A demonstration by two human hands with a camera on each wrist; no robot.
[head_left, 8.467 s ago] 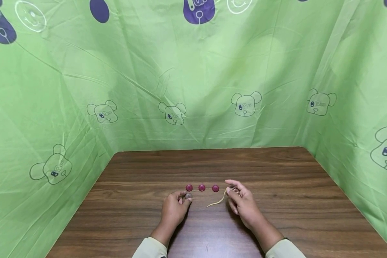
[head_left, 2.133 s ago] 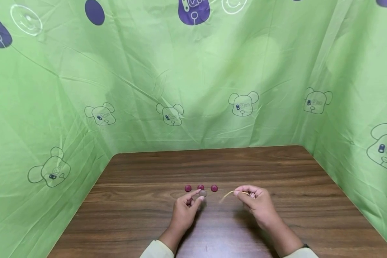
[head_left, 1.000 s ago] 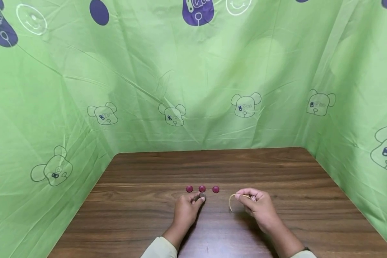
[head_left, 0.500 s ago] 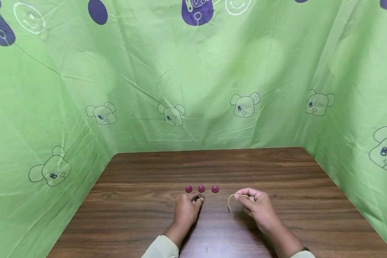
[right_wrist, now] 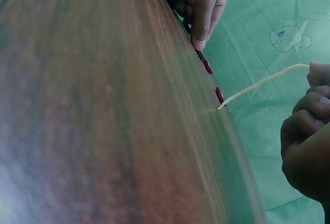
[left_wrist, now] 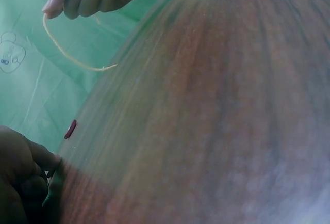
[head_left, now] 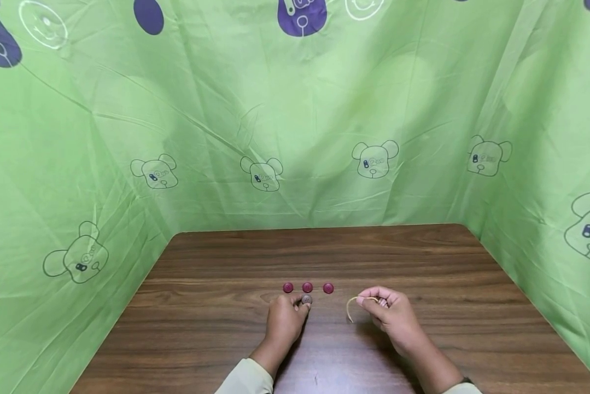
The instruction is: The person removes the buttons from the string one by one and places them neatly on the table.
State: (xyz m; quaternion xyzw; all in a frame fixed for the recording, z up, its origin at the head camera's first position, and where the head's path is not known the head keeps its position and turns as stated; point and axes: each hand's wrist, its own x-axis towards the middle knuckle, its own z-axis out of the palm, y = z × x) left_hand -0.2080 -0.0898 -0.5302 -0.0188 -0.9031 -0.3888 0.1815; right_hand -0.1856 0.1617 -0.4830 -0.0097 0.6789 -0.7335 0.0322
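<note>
Grey button (head_left: 307, 299), shifted rightward, pinched by the left hand (head_left: 282, 319).
Right hand (head_left: 394, 314) pinches yellow cord (head_left: 348, 308), free end curving leftward, then down.

Green fabric (head_left: 319, 98) printed with outlined bear heads (head_left: 373, 161) walls a brown wood-grain counter (head_left: 186, 323) from 9 o'clock through 12 to 3, a purple motif (head_left: 314, 22) at 12 and a white smiley outline (head_left: 44, 24) near 10.

Long sleeves (head_left: 246, 377), pale cream, plain; dark right wristband (head_left: 466, 380)
</note>
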